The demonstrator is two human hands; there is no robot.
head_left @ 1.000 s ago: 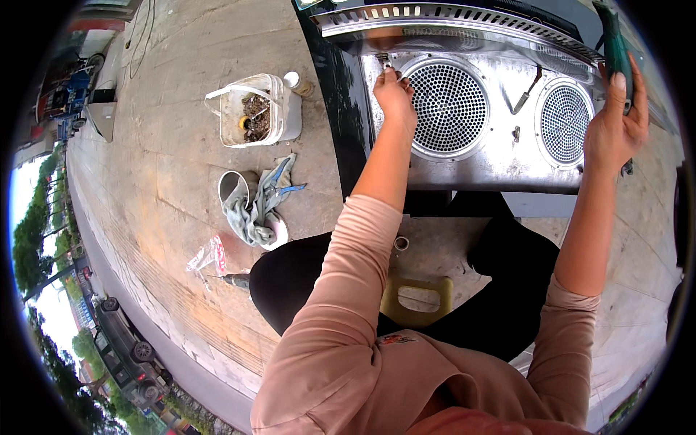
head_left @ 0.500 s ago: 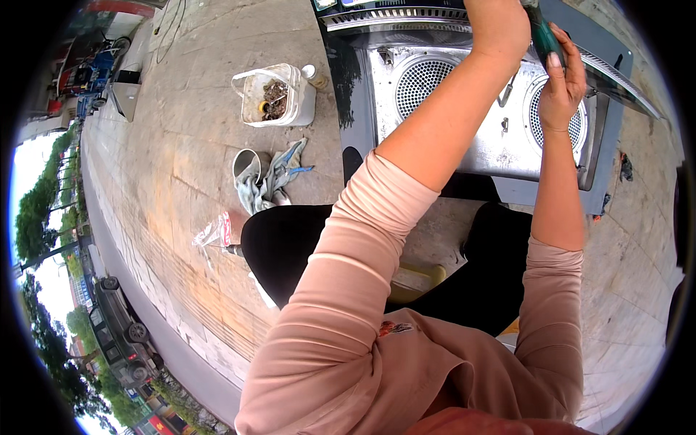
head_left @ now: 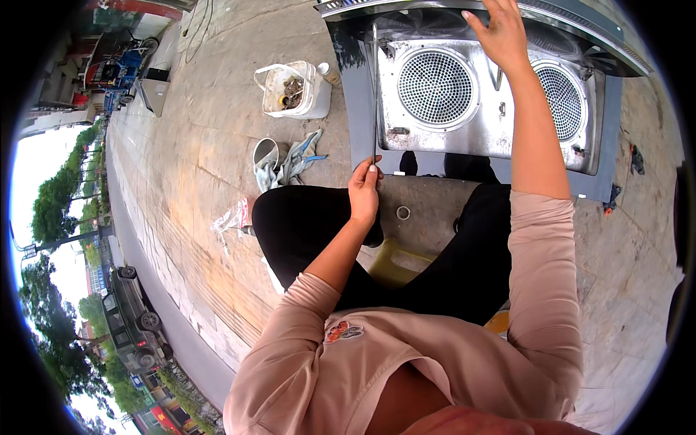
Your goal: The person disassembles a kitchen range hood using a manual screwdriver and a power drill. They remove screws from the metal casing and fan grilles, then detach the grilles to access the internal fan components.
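In front of me lies a range hood (head_left: 487, 116) with a silvery metal face and a grey rim. Two round perforated grilles are set in it, a left grille (head_left: 437, 88) and a right grille (head_left: 559, 101). A dark glossy panel (head_left: 428, 23) stands tilted up along its far side. My left hand (head_left: 364, 190), at the hood's near left corner, pinches the lower end of a thin metal rod (head_left: 375, 94). The rod runs up along the hood's left side to the panel. My right hand (head_left: 503, 32) reaches to the panel, thumb apart and fingers stretched; their tips are cut off by the frame.
Left of the hood stand a white bucket (head_left: 316, 101) with brownish bits inside and a metal cup (head_left: 265, 150) beside a grey rag (head_left: 296, 165). A small ring (head_left: 403, 212) lies between my feet, near a yellowish stool (head_left: 391, 270). A plastic bag (head_left: 232, 221) lies further left.
My left hand has come down and left from the far right side and now grips the rod. My right hand has moved up and left. The dark green object between them is out of sight.
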